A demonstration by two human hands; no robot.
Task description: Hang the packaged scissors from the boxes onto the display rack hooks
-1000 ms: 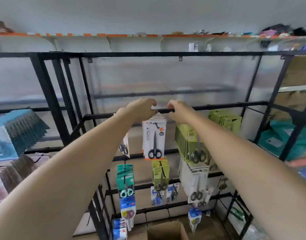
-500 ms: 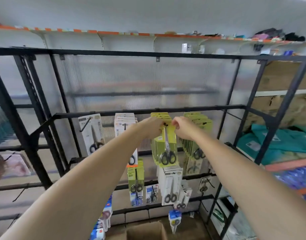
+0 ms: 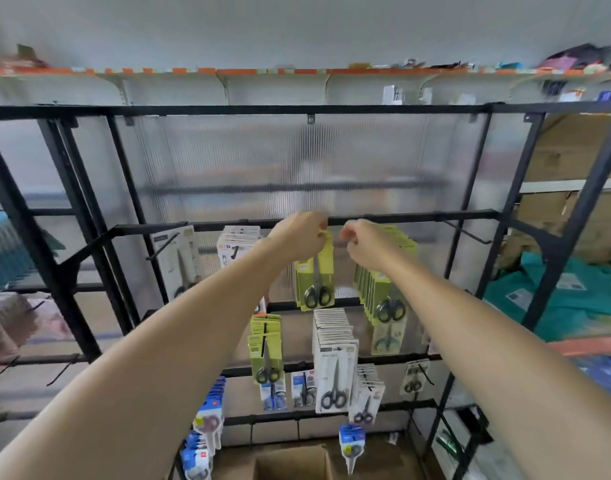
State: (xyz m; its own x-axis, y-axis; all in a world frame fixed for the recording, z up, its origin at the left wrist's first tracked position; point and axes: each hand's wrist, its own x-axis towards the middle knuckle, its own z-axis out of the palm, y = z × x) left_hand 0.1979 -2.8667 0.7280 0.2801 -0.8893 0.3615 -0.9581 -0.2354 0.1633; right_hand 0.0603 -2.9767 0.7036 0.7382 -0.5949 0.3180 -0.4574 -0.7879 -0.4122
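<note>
My left hand pinches the top of the green scissors pack just under the rack's top bar; my right hand curls beside it, its grip unclear. A missed hook could drop the pack.

One view only, taken from a head-worn wide-angle cam. It is aimed fwd and slightly upward at the display rack, seen front-on at arm's reach. Both forearms are seen entering from the bottom corners, w/ the left hand and right hand near centre frame. Edges are bent by lens distortion. No 2nd view, so no overlap.
</note>
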